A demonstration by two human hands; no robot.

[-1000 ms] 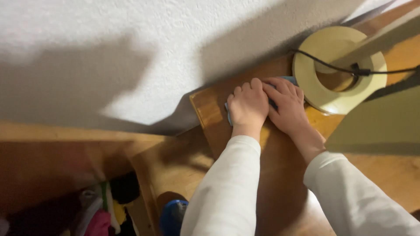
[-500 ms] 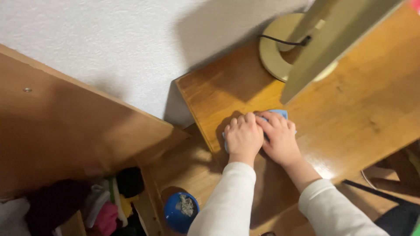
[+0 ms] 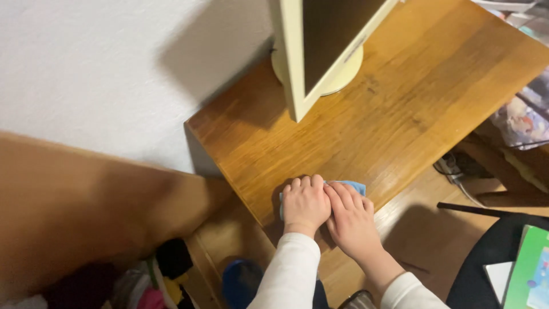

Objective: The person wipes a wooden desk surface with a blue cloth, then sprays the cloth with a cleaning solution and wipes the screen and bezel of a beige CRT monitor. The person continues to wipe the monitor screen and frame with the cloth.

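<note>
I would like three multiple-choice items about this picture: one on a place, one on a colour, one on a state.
1. Where do both hands rest?
A. near the desk's front edge
B. on the monitor
C. on the wall

2. What colour is the cloth under the hands?
A. red
B. blue
C. black

3. How are the hands placed?
A. lifted in the air
B. far apart
C. pressed flat, side by side

Answers:
1 A: the left hand and right hand lie on the desk by its front edge.
2 B: the cloth shows blue.
3 C: both palms press down, touching.

Cream monitor at twelve o'clock, blue bowl at six, green book at four.
</note>
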